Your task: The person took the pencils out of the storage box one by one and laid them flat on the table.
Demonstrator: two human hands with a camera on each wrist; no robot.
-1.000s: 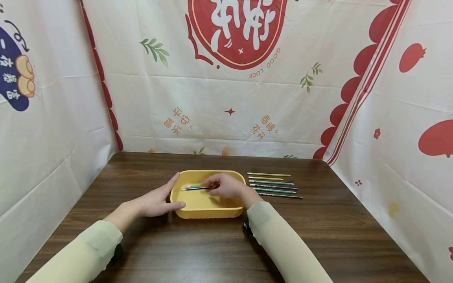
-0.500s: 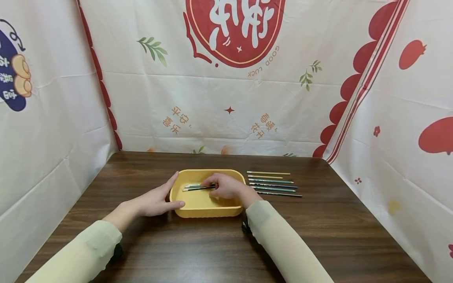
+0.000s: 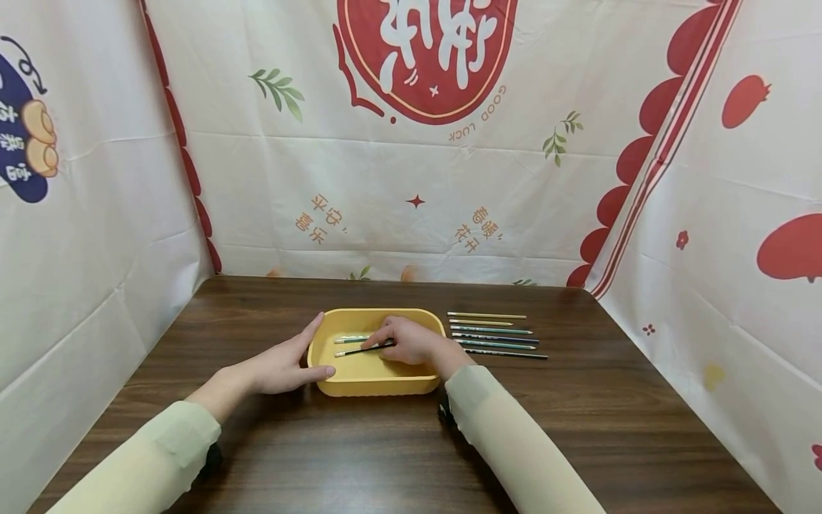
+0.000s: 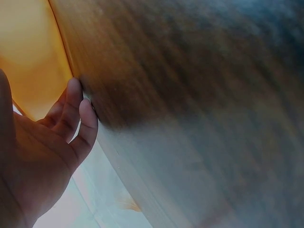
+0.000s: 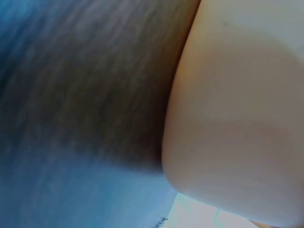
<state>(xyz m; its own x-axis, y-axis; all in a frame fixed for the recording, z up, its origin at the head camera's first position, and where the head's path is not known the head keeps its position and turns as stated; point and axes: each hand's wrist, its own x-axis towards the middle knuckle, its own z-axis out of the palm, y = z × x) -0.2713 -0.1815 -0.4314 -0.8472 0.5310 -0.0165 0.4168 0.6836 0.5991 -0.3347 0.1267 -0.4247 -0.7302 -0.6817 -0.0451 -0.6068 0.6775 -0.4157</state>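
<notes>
A yellow plastic tray (image 3: 379, 387) stands on the dark wooden table. My left hand (image 3: 282, 368) rests against its left end, thumb by the front rim and fingers stretched along the side; the left wrist view shows these fingers (image 4: 88, 123) loosely bent at the tray wall (image 4: 33, 52). Inside the tray, my right hand (image 3: 411, 339) pinches a black pencil (image 3: 349, 352) whose white eraser end points left. Behind it lies at least one green pencil (image 3: 343, 340), partly hidden by that hand. Mostly the tray's outer wall (image 5: 228, 118) fills the right wrist view; the hand is out of sight there.
Right of the tray, several pencils lie in a roughly parallel row: yellow ones (image 3: 488, 315) at the back, then green, dark blue, and a black one (image 3: 510, 353) in front. A printed cloth (image 3: 411, 164) hangs behind the table and along both sides.
The black pencil has moved toward the front of the tray with my right hand, apart from the green behind it. My left hand has stayed on the tray's left end.
</notes>
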